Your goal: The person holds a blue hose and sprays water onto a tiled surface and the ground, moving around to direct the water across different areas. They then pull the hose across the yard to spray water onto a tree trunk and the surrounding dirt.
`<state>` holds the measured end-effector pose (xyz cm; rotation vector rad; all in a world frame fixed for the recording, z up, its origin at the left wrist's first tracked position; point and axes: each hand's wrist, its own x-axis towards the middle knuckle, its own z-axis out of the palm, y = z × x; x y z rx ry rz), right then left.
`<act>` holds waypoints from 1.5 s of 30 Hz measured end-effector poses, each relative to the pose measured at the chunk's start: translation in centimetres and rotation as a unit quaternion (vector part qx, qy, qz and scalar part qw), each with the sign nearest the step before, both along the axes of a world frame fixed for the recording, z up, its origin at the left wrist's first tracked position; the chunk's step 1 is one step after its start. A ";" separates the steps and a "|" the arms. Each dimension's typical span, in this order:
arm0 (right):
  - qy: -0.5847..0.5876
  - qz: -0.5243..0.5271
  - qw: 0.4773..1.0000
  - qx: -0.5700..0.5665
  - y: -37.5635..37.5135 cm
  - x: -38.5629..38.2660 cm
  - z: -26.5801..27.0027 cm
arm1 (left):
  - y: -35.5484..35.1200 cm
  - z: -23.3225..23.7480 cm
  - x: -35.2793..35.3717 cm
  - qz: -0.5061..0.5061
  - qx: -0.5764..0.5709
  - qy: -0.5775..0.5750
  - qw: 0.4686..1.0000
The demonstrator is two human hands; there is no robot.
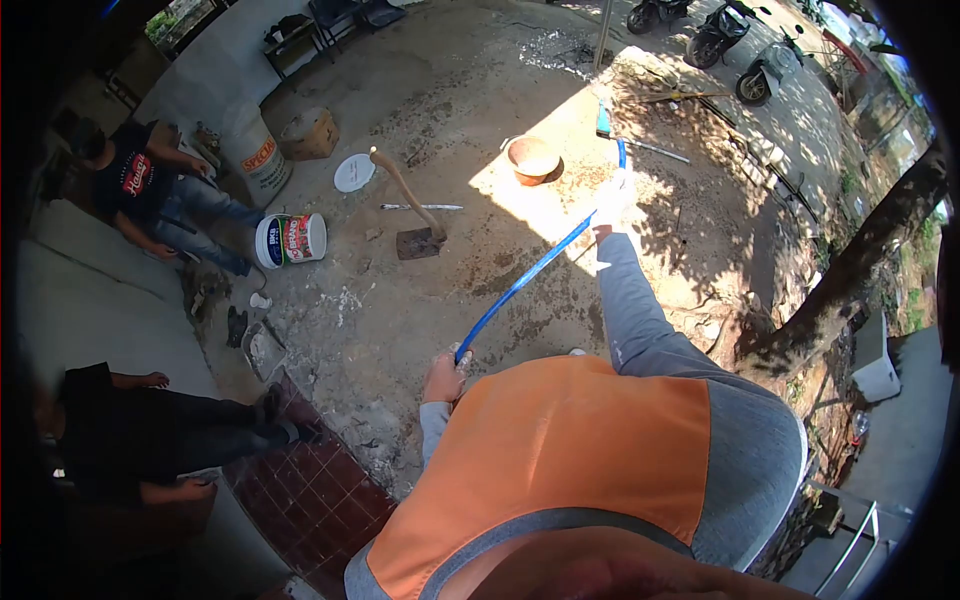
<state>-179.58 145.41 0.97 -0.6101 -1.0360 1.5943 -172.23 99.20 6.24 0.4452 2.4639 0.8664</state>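
At the near edge of the bare, dusty concrete ground (470, 290), holds a long, glossy blue pole (525, 280) slantwise from near left to far right. Clamps the fingers of the left hand (443, 380) round its near end. Reaches the right hand (603, 232) farther along, at the strip of glare; cannot tell how its fingers close, washed out by sun. Carries past that glare to a flat blue head (603, 119), beside a thin pale rod (655, 151).

Meets at the near left corner of the ground a floor of dark red square tiles (310, 490), with a person in black (130, 420) at its edge. Has farther along the left edge a scoop-shaped pan (264, 350), then a white plastic bucket with printed sides (291, 240), tipped over near a person in jeans (170, 190). Shows toward the middle a broad metal blade (418, 243) on an upright, tilted wooden handle (400, 182), and beyond it a round white lid (354, 173). Has a round terracotta-coloured tub (533, 158) left of the blue head. Ends at the far right corner with three parked dark motorcycles (718, 35).
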 end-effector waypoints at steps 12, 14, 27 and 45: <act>-0.130 -0.046 0.989 0.045 -1.1 3.1 8.0 | 4.0 -1.0 1.8 0.038 0.004 0.009 0.999; -0.050 0.020 0.998 -0.031 1.2 2.8 6.4 | 4.8 -1.4 2.0 0.016 -0.016 0.019 1.000; -0.032 -0.097 0.995 -0.010 9.3 5.6 2.8 | 11.3 1.4 4.1 0.034 -0.014 -0.015 0.999; -0.012 0.043 0.986 -0.159 14.0 6.6 -0.9 | 15.5 0.6 5.7 0.021 -0.003 0.041 0.999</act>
